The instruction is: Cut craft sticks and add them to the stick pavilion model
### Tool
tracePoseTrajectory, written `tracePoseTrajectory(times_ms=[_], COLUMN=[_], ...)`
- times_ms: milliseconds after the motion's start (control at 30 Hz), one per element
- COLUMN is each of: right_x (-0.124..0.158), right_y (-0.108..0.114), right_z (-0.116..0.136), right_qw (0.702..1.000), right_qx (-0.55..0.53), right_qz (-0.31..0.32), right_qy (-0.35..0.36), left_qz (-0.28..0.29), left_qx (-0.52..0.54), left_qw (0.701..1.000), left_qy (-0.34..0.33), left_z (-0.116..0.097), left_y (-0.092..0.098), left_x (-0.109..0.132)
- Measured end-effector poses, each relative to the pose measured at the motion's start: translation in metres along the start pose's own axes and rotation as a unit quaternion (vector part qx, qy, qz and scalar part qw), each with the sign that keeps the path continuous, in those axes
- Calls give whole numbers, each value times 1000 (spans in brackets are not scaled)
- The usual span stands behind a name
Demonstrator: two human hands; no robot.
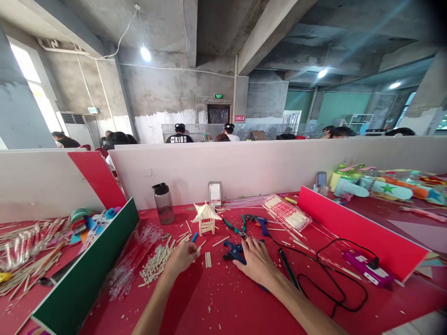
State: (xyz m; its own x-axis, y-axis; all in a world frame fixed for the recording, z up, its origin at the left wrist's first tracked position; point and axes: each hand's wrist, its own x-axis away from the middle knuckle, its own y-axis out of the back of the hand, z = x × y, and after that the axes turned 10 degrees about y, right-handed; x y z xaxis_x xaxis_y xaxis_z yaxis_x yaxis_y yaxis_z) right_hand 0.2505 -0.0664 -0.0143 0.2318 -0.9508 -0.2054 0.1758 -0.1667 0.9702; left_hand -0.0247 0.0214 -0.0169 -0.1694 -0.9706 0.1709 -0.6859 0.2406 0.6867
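Observation:
My left hand (182,257) is closed in a pinch, with a short wooden stick (201,245) showing at its fingertips. My right hand (259,258) lies over a dark blue hand cutter (234,251), fingers spread and thumb against the tool. Part of the cutter is hidden beneath the palm. Between the hands, a few short sticks (208,259) lie side by side on the red table (216,302). Beyond them stands a small stick-built pavilion (206,218) with a pointed roof. A heap of cut sticks (157,263) spreads left of my left hand.
Green-handled pliers (239,230) and a blue glue gun (260,223) lie past my right hand. A black cord runs to a purple power strip (368,268). A bottle (163,203), crumpled plastic (131,260) and packed sticks (286,211) sit around; green (91,265) and red (359,232) dividers flank me.

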Motion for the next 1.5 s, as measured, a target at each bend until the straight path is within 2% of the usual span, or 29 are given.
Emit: tracePoseTrajectory(times_ms=[100, 233, 367, 500, 667, 900, 967, 1133, 1267, 1500], right_x=[-7, -28, -46, -52, -50, -47, -46, -44, -44, -46], right_y=[4, -1, -14, -25, -32, -28, -25, -22, -27, -40], right_z=[14, 43, 70, 80, 76, 73, 73, 73, 73, 72], right_qw=[996, 977, 965, 963, 963, 956, 955, 953, 951, 951], right_qx=[-43, -133, -161, -179, -209, -255, -261, -267, -277, -281], right_qz=[-34, -12, 5, 7, -7, 24, 34, 29, 16, 6], right_qy=[66, 164, 207, 201, 171, 143, 139, 142, 136, 127], left_qz=[2, 13, -1, -6, -18, -14, -6, 55, 97, 94], left_qx=[-47, -59, -38, -48, -78, -86, -85, -68, -54, -53], left_qw=[999, 998, 999, 999, 997, 996, 996, 989, 986, 981], left_qy=[-17, -23, -28, -17, -14, -21, -36, -121, -122, -160], left_z=[-2, -1, 1, -1, -7, -6, -3, 3, 4, 5], left_y=[-1, -3, -7, -12, -14, -16, -14, -6, -4, -8], left_x=[1, 1, 0, 2, 6, 6, 4, 4, 5, 3])
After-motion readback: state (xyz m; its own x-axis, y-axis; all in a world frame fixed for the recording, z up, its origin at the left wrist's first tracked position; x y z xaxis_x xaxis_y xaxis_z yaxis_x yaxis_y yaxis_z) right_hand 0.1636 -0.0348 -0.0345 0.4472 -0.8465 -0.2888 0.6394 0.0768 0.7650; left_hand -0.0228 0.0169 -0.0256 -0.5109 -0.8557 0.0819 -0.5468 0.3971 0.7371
